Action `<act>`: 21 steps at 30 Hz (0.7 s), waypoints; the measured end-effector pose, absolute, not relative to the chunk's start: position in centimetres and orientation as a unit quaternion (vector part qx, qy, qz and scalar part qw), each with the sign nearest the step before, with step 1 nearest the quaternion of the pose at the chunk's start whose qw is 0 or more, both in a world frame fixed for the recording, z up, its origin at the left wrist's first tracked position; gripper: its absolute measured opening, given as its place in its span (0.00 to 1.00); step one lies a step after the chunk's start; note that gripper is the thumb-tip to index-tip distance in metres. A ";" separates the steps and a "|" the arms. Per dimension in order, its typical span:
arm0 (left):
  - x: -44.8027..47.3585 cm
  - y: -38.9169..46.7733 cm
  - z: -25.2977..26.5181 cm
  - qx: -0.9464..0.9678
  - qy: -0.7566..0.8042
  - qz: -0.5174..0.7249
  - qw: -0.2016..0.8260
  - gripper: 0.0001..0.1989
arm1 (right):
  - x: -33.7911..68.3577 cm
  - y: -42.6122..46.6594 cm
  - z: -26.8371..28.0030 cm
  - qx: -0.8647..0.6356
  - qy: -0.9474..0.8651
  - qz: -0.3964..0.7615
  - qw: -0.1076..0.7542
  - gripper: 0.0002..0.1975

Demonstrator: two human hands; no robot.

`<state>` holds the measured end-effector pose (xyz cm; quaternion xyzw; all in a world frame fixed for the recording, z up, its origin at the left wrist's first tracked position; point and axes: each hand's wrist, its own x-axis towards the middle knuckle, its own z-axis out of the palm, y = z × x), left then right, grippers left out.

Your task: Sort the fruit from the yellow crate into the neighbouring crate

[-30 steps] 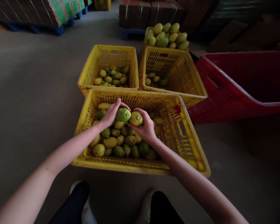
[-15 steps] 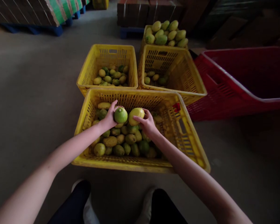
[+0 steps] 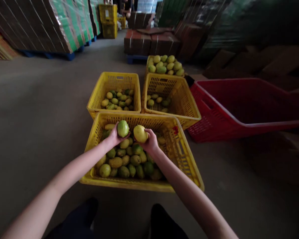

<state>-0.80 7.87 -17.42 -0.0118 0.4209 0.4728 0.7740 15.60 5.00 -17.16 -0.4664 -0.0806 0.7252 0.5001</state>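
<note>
My left hand is closed around a green oval, lemon-like fruit, which rests against its palm and fingers. Close beside it, a yellow lemon-like fruit is gripped in my right hand, thumb on its right side. The two fruits are held apart, above a large yellow crate. Green and yellow fruits of the same sort lie piled in that crate, mostly toward its left and middle. Their exact kind is not certain.
Behind stand a left yellow crate and a right yellow crate, each partly filled with fruit. Farther back is a heaped fruit crate. A red bin stands at right. Wrapped stacks and a person appear farther off.
The view has tilted up, so the crates sit lower and more background shows. Both hands keep their fruits; the green and yellow fruits have been turned in the fingers.
</note>
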 end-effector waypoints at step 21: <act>0.1 1.9 -9.4 -0.043 0.468 0.521 0.713 0.08 | 13.3 2.1 -9.4 -0.420 0.003 0.731 0.538 0.10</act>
